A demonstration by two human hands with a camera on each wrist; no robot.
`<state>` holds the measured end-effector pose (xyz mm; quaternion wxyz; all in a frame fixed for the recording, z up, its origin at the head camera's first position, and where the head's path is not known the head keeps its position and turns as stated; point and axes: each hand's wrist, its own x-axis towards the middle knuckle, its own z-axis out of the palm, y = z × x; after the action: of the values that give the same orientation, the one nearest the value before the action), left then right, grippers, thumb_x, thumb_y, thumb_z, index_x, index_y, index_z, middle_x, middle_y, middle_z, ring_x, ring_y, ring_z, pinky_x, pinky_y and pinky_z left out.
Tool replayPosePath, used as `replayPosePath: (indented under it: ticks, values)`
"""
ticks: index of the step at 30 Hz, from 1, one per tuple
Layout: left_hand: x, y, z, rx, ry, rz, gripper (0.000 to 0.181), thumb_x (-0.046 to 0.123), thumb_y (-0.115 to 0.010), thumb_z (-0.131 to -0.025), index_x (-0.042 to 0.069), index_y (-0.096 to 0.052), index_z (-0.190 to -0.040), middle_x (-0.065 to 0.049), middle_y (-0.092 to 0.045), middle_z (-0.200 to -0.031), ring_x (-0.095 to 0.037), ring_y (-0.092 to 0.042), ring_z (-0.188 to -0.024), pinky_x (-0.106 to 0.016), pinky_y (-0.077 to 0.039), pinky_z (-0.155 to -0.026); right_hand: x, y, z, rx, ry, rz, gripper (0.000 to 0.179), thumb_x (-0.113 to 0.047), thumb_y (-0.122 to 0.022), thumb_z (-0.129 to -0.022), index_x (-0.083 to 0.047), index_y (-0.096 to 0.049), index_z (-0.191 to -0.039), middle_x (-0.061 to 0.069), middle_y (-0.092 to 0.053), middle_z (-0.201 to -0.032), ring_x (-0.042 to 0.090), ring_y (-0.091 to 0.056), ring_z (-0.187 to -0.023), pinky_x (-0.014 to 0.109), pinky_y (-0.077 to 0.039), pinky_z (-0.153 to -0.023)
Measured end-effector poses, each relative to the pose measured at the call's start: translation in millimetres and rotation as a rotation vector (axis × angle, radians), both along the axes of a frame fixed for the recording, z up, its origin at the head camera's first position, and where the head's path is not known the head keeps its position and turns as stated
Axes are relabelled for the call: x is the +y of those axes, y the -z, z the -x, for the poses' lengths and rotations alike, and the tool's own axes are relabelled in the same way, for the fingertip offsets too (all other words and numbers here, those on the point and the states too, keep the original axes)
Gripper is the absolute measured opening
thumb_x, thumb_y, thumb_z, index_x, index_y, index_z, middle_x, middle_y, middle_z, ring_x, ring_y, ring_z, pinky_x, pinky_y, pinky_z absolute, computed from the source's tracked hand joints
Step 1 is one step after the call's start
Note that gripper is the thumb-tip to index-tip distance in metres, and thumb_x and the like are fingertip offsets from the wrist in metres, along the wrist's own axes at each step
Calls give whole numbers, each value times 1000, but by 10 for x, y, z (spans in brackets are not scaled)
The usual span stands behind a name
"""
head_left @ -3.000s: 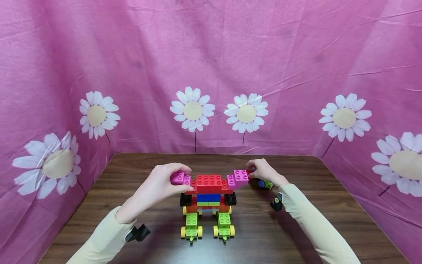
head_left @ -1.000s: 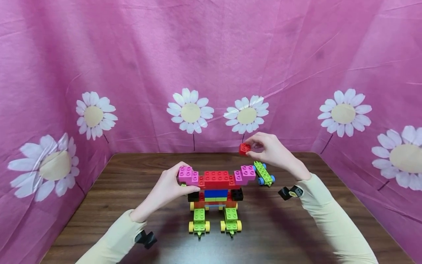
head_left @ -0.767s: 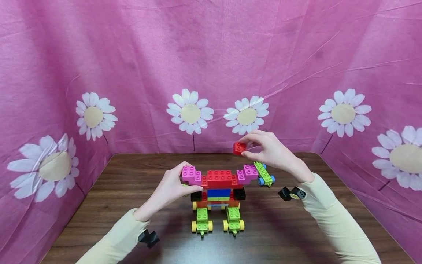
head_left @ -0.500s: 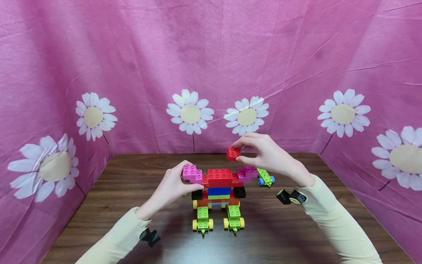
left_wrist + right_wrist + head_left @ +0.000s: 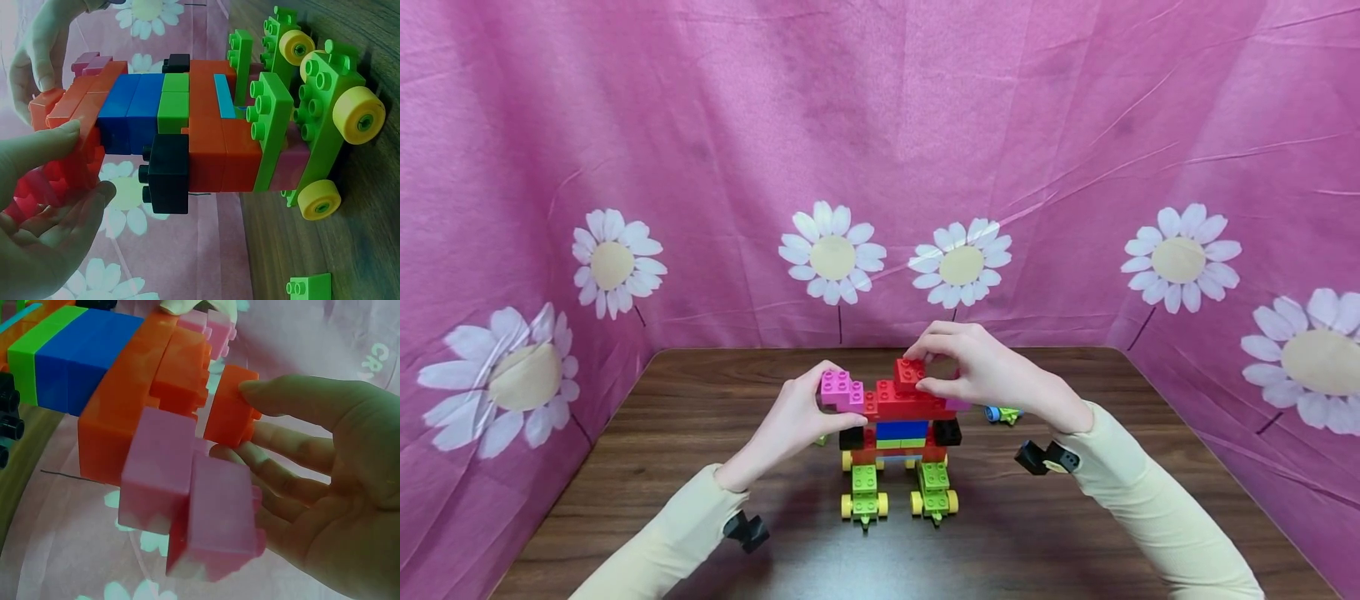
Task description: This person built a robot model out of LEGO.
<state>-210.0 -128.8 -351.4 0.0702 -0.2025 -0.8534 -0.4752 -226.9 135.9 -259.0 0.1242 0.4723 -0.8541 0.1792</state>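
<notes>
In the head view a toy figure of building bricks stands mid-table on green wheeled bases with yellow wheels. My left hand grips its left arm, thumb on the red brick and fingers behind the stepped pink bricks. Between thumb and fingertips my right hand pinches a small red brick, studs facing up. It is close over the wide red brick that tops the figure; a narrow gap shows between them in the right wrist view. The right hand partly covers the right pink arm.
A green wheeled base with blue wheels lies behind the right hand. On the left, a green brick lies on the wooden table. Pink cloth with printed daisies hangs round the table's sides and back.
The right hand has lifted the small red brick from beside the figure's right arm, carried it left and lowered it over the top. The figure, gripped by the left hand, has shifted slightly right.
</notes>
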Motion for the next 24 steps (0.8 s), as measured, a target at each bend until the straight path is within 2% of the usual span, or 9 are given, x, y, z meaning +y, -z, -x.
replayPosePath:
  ticks: [6,13,24]
  values:
    - [3,9,20,7,5,-1,45,26,-89,-72,15,-59,-104,2,-69,-89,-13,-59,-76,-25,-52,-67,-22,11,-8,-25,1,-12,25,-16,-81,-82,-10,-72,-104,-1,-69,-99,8,-64,-86,23,-57,-75]
    - [11,13,22,21,4,2,45,24,-90,-72,15,-59,-104,2,-70,-89,-13,-60,-76,-24,-52,-68,-32,14,-22,-61,18,-29,25,-17,-81,-82,-10,-73,-105,1,-69,-100,15,-68,-87,29,-59,-77]
    - [19,9,12,6,2,-3,45,25,-89,-72,15,-59,-105,2,-71,-91,-10,-61,-78,-24,-53,-70,-36,9,-16,-96,21,-89,28,-19,-79,-84,-11,-72,-110,1,-74,-107,13,-69,-93,30,-59,-82]
